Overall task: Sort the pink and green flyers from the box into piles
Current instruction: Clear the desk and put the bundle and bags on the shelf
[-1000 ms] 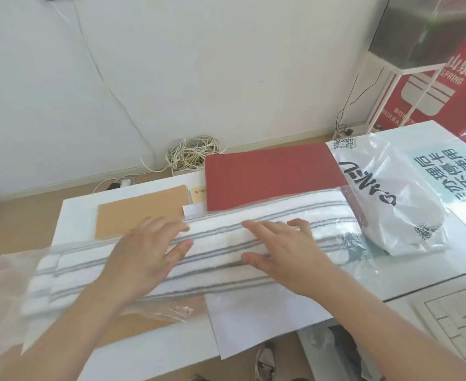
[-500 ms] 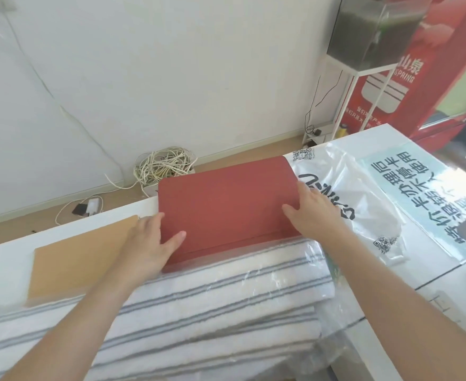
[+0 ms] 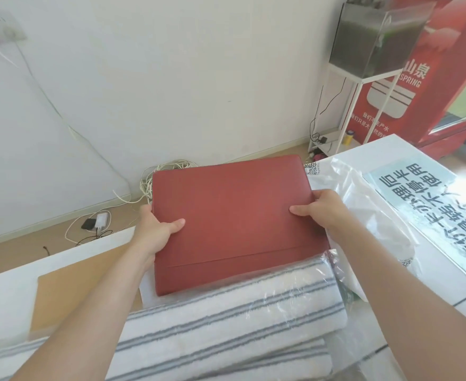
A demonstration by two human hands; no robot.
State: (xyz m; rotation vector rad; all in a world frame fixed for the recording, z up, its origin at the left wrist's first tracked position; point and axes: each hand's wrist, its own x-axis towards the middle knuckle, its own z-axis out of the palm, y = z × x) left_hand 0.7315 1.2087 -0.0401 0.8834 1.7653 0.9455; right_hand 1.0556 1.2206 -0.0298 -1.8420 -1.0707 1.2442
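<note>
White wall (image 3: 171,78), plain, with a socket (image 3: 9,28) at upper left and a thin cable (image 3: 61,116) dropping to the tan floor (image 3: 20,251), where a cable coil (image 3: 168,167) and chargers (image 3: 96,221) lie by the skirting. At right, a white stand (image 3: 355,105) carries a glass tank (image 3: 374,37) of dark water, with a red panel (image 3: 429,111) marked "SPRING" behind it. White table (image 3: 14,292) in the foreground; even daylight.
</note>
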